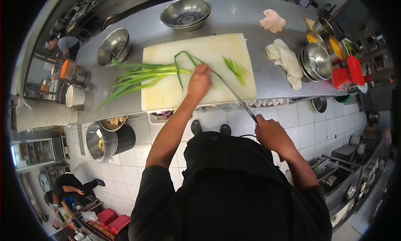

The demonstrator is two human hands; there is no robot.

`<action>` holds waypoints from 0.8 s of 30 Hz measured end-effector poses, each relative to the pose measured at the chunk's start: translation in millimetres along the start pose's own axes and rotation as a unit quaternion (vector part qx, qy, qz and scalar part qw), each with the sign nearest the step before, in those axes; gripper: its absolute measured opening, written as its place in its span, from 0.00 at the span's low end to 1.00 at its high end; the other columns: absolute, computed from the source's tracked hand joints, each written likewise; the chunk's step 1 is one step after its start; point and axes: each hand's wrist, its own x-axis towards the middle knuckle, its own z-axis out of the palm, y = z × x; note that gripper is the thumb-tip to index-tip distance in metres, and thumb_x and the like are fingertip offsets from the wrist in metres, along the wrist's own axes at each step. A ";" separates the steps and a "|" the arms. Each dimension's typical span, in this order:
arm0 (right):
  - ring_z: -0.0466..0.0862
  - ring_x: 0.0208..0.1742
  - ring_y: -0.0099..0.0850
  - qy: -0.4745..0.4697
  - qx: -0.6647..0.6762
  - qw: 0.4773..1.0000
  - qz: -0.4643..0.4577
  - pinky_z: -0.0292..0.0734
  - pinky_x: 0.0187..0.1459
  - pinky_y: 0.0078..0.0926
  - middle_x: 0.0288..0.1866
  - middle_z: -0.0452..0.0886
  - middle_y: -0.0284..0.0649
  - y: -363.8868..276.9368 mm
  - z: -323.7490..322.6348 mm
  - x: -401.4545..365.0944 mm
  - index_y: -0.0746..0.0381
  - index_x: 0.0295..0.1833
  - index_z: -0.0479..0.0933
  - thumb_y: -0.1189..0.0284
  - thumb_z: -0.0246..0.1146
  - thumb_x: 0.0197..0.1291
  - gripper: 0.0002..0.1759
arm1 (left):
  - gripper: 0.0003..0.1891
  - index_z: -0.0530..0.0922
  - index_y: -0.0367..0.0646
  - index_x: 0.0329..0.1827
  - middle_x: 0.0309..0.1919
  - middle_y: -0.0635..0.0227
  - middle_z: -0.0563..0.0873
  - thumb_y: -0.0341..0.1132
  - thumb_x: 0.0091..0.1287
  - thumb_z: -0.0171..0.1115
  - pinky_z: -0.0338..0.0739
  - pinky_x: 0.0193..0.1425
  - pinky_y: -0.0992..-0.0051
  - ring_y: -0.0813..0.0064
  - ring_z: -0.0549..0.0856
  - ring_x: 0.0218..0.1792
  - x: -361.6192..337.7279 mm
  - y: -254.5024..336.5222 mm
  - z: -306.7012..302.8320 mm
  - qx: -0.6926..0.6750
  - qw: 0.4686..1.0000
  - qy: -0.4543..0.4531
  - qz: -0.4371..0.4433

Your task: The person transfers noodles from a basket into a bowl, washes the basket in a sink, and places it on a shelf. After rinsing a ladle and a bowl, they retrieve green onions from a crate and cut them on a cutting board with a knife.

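My left hand [199, 80] is closed over a green onion [182, 55] on the white cutting board [163, 48]; one long green leaf bends up and over to the left of the fingers. My right hand [267, 132] grips the handle of a long knife [236, 95] beyond the board's front right corner. The blade slants up and left across the board, its tip close to my left fingers. A bunch of green onions [142, 76] lies over the board's left edge, leaves hanging onto the steel table. Several slanted cut green onion pieces [236, 69] rest on the board's right side.
Steel bowls [186, 15] stand behind the board, and more bowls [113, 46] at its left. A white cloth [284, 61], stacked bowls [316, 61] and a red container [348, 73] sit at right. A lined bin [100, 140] stands below left. Two people are farther off at left.
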 end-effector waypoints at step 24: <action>0.81 0.38 0.57 0.101 0.008 0.993 -0.063 0.74 0.43 0.55 0.31 0.81 0.59 -7.9 13.3 44.5 0.69 0.51 0.69 0.70 0.52 0.63 0.15 | 0.13 0.81 0.31 0.39 0.42 0.57 0.81 0.19 0.50 0.60 0.78 0.50 0.65 0.57 0.80 0.46 1.8 11.6 2.7 -0.023 0.999 0.017 -0.015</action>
